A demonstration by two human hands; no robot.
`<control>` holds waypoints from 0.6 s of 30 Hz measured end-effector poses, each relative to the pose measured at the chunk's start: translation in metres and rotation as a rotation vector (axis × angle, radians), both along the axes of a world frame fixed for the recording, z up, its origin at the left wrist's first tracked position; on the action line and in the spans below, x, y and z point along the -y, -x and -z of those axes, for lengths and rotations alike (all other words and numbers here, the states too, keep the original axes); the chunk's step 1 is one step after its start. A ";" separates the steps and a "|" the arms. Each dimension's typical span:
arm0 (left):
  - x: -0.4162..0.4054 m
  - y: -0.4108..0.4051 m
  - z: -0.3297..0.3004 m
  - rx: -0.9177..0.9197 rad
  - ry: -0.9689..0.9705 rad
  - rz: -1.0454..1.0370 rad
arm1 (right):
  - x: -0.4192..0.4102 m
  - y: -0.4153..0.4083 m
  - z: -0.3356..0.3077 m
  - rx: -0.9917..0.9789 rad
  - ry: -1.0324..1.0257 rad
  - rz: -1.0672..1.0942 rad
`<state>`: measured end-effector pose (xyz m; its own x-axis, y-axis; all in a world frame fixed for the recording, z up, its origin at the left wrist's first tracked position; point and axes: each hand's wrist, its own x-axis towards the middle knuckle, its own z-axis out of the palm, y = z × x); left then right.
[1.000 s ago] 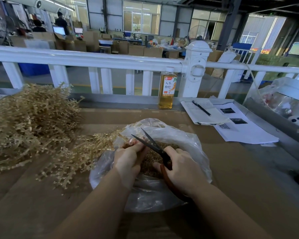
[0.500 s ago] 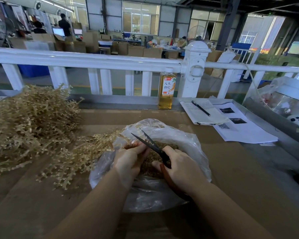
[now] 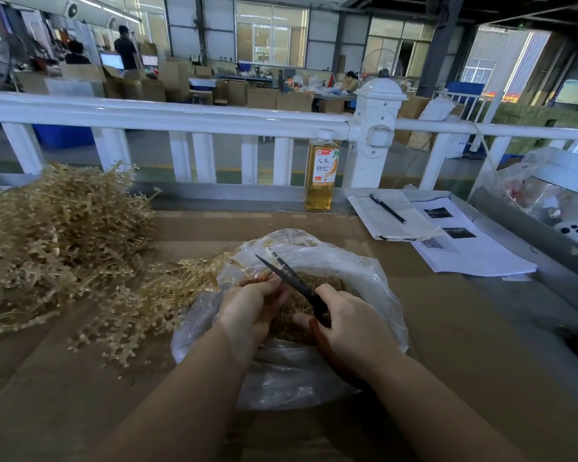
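From the head camera, your right hand is wrapped round the handles of the scissors. The reddish handle loops are almost wholly covered by your fingers and palm, and only a curved strip shows below the thumb. The two dark blades stand parted and point up and away from that hand, towards your left.

Your left hand sits just beside the right one, fingertips pinched on the end of a golden sprig that trails out to the left of it. The pinched stem is hidden behind your fingers and the near blade, so you cannot tell whether it lies between the blades.

Both hands hover over the mouth of a clear plastic bag lying on the table. Small brown cut bits fill the bag under and between your hands; your wrists cover its near side.

Far to the left of your left hand a tangled pile of sprigs runs off the frame edge. Beyond your hands, a bottle of amber liquid stands by the white railing. Out past your right hand lie a notebook with a pen on it and printed sheets, their print too small to read.
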<state>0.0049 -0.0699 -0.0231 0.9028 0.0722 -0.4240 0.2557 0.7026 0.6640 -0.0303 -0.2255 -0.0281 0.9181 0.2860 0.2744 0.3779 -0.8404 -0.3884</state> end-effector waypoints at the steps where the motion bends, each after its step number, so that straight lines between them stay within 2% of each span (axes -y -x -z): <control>1: 0.000 0.000 0.000 0.000 0.001 -0.010 | 0.000 0.000 0.000 0.004 0.008 0.004; 18: 0.001 0.007 -0.006 0.025 -0.001 0.046 | -0.005 -0.003 0.000 0.008 -0.007 -0.022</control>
